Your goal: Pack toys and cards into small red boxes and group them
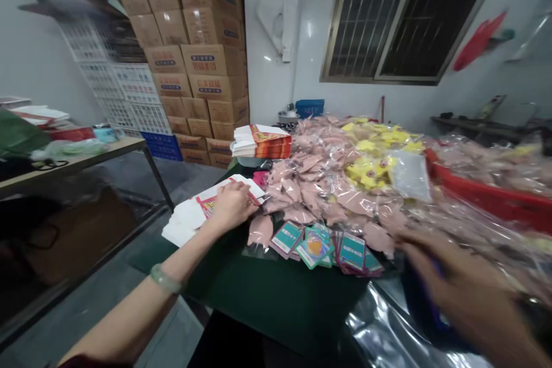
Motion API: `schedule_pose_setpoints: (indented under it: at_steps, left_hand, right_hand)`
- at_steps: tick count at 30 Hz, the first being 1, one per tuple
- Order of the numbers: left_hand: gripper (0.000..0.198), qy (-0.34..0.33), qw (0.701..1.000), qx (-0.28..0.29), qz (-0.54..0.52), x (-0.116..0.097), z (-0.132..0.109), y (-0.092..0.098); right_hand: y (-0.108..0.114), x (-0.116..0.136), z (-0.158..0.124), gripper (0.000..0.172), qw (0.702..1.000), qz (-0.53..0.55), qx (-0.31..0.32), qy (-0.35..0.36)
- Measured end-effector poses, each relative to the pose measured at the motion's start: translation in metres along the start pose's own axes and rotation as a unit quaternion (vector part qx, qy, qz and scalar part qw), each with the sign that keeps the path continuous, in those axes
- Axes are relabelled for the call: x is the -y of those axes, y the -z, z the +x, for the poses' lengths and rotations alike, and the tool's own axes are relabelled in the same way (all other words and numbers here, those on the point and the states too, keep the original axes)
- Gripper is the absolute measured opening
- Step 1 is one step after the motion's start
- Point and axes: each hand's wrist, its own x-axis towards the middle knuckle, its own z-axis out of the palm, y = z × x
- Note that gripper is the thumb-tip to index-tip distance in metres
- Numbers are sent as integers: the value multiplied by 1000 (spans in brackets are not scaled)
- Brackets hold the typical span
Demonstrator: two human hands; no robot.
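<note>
brown boxes (215, 63) stand in tall stacks by a white wall, and a dark window (388, 17) is on the right. near the person is a dark green worktop (276, 293) with lots of stuff on it. the left hand (234, 201) is on top of some flat white and red papers (183, 221). its fingers are bent over the far right end, but i cannot tell if they pinch the papers or just press down. the long side of the papers goes on a slant, from low on the left up to the right, nearly the same way the left arm points. so most of the papers lie to the left of that hand, and the left hand is much nearer to them than the right.

the right hand (457, 282) is a blur. it is over a dark blue thing (420, 299), and i cannot tell if it grips it. shiny clear plastic (375, 316) lies just left of that.

some cards (314, 246) lie between the two hands, in three little piles set side by side. the left pile is nearer to the left hand, and the right pile is nearer to the right hand. behind the cards is a big heap of pink toys (297, 184) in clear bags, with yellow toys (371, 169) on top.
</note>
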Motion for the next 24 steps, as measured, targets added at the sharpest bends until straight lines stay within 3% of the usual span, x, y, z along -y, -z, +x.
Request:
schedule_pose_setpoints:
  at_steps: [2, 4, 8, 11, 14, 17, 20, 24]
  left_hand:
    - [59, 60, 997, 0, 40, 45, -12, -6]
    - [69, 97, 993, 13, 61, 72, -24, -15]
    - [73, 121, 989, 17, 79, 89, -38, -35]
    - [77, 126, 989, 5, 82, 88, -41, -43]
    - [80, 131, 988, -16, 79, 85, -43, -41]
    - [82, 135, 987, -41, 74, 78, -45, -26]
    - [84, 129, 985, -93, 62, 67, -50, -4]
    - [82, 35, 974, -213, -64, 42, -62, 13]
  right_hand:
    - [-65, 44, 22, 25, 983, 123, 133, 12]
    - [-131, 89, 45, 32, 955, 157, 253, 3]
    - [-236, 158, 77, 29, 946, 116, 303, -26]
    - [-277, 187, 80, 31, 948, 73, 300, -79]
    - [-288, 197, 84, 31, 952, 64, 274, -124]
    - [-274, 196, 100, 22, 946, 110, 271, -140]
    - [-237, 197, 112, 16, 936, 189, 275, -115]
    - [-165, 200, 96, 13, 918, 292, 263, -53]
